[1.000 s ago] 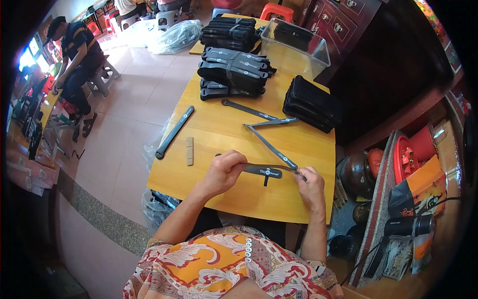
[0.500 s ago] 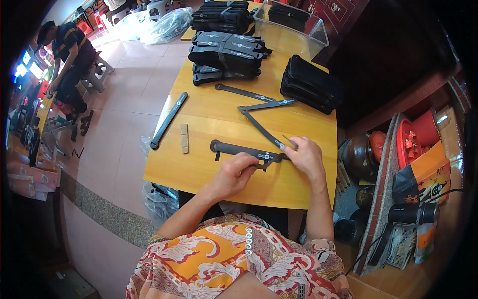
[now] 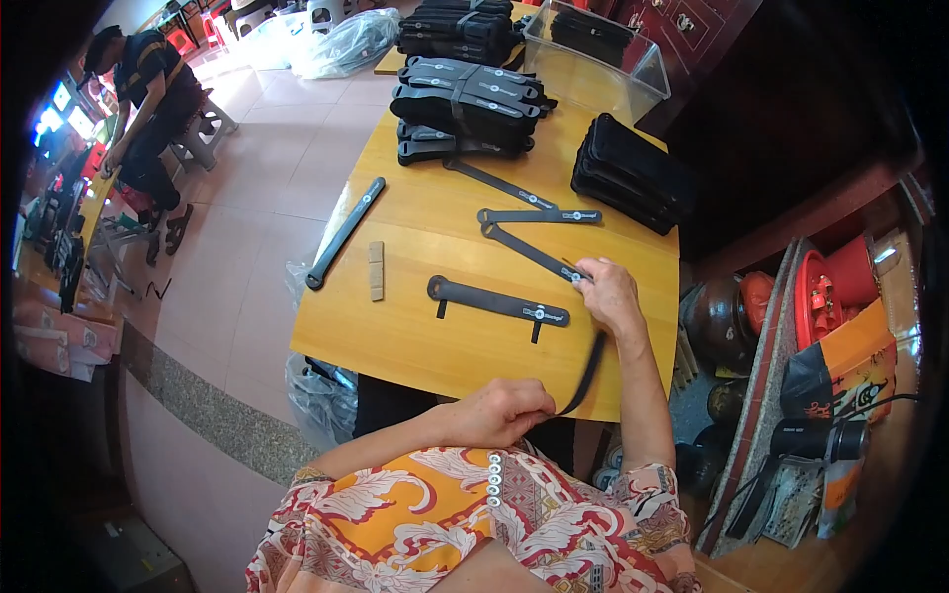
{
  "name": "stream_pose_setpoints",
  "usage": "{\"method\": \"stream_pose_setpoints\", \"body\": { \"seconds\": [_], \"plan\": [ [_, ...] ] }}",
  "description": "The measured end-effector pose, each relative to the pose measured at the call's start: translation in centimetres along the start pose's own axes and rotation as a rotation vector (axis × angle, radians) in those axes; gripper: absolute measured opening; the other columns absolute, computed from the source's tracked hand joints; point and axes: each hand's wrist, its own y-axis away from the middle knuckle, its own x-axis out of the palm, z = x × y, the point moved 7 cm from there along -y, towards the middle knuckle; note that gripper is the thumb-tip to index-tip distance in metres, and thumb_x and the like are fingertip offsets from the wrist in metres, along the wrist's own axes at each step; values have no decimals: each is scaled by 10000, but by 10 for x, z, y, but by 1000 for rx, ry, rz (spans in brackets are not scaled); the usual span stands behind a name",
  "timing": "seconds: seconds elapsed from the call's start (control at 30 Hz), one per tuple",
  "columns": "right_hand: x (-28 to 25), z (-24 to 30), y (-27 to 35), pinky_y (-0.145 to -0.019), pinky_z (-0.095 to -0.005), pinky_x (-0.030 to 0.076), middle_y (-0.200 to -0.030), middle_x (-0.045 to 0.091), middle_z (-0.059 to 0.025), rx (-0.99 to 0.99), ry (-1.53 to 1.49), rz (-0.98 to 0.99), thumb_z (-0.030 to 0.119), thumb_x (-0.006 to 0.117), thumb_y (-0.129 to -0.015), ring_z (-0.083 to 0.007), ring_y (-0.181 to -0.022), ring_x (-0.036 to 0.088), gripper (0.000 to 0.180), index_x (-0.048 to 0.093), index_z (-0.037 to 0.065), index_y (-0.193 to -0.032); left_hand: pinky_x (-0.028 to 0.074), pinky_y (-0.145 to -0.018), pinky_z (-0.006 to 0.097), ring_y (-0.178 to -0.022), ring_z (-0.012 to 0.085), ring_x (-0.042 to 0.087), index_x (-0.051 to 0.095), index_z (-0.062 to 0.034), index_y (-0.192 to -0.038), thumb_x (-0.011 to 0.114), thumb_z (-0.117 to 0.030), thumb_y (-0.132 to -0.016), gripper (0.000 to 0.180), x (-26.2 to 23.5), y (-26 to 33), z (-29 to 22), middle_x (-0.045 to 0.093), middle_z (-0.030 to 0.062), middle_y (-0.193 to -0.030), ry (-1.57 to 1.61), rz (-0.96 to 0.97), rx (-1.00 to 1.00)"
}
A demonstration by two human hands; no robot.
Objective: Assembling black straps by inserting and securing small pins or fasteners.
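My left hand is closed in a pinch at the near edge of the table, on one end of a narrow black strap. The strap rises in a curve toward my right wrist. My right hand is closed over the near end of a flat black strap with a printed label. From its fingers sticks a thin brown stick-like thing. Between the hands and to the left lies another labelled black strap, with an eyelet at its left end and two short black tabs under its lower edge.
Two more labelled straps lie beyond. At left are a single strap and a brown segmented strip. Bundled straps, black pouch-like pieces and a clear bin stand farther back. A person sits far left.
My left hand has drawn the narrow strap away from the labelled strap, down to the table's near edge. My right hand stays by the other strap's end, shifting slightly away.
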Motion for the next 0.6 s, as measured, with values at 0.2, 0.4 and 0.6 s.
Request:
{"method": "stream_pose_setpoints", "body": {
  "seconds": [0.2,0.4,0.6],
  "plan": [
    [-39,20,29,-758,-386,478,-864,623,-148,-44,147,-271,183,680,-760,-301,-851,607,276,644,14,-974,480,-611,364,-721,321,595,587,10,-890,589,55,-764,133,-23,5,-15,584,148,-793,-73,-66,8],
    [-29,89,94,-654,-365,497,-813,635,-155,-487,-551,218,129,688,-735,-316,-748,621,176,660,8,-859,482,-603,303,-696,240,613,603,26,-855,600,95,-746,129,-65,20,-2,604,128,-771,-263,-318,-71],
    [-11,45,101,-622,-363,477,-748,613,-155,-159,-409,173,70,649,-721,-327,-694,602,105,639,14,-808,482,-579,245,-672,132,599,602,25,-915,606,47,-793,124,-109,54,28,617,76,-754,-139,-638,-265]
  ]
}}
